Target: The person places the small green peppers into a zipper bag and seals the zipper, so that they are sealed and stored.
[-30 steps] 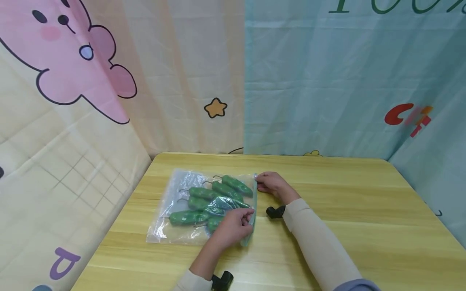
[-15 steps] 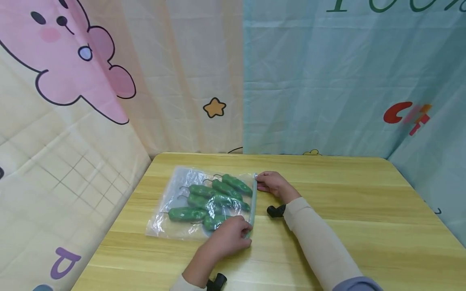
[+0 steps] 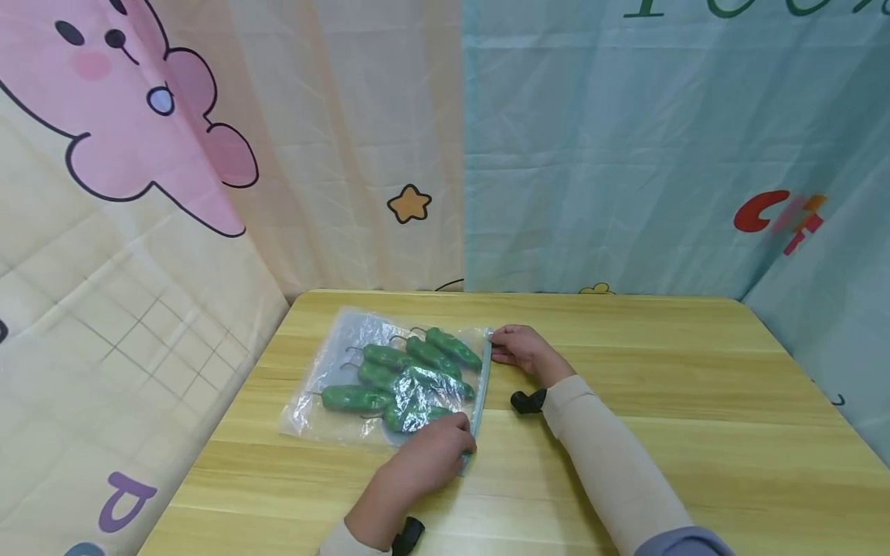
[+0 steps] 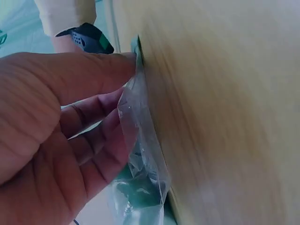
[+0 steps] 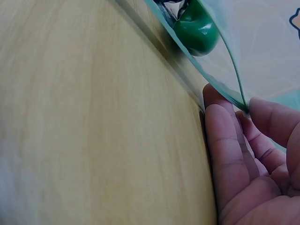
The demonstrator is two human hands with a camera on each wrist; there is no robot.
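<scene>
A clear zip bag (image 3: 332, 351) lies on the table with its strip edge to the right. Several green chili peppers (image 3: 356, 398) are inside it, side by side. My left hand (image 3: 433, 454) pinches the near end of the strip; in the left wrist view its thumb (image 4: 110, 70) presses on the bag's corner (image 4: 137, 51). The far corner is held by my right hand (image 3: 523, 354). In the right wrist view, thumb and fingers (image 5: 227, 140) pinch that corner, and the bag's two greenish edges (image 5: 206, 75) stand apart, with a pepper (image 5: 199, 30) between them.
The wooden table (image 3: 660, 401) extends to the right of the bag. Behind it hang printed curtains (image 3: 591, 170), and another cloth (image 3: 139, 347) runs along the left side. Each wrist carries a black device (image 3: 528, 401).
My left hand has slid toward the near end of the strip and slightly left. The bag's near part and its peppers have shifted a little away from me. My right hand stays at the far corner.
</scene>
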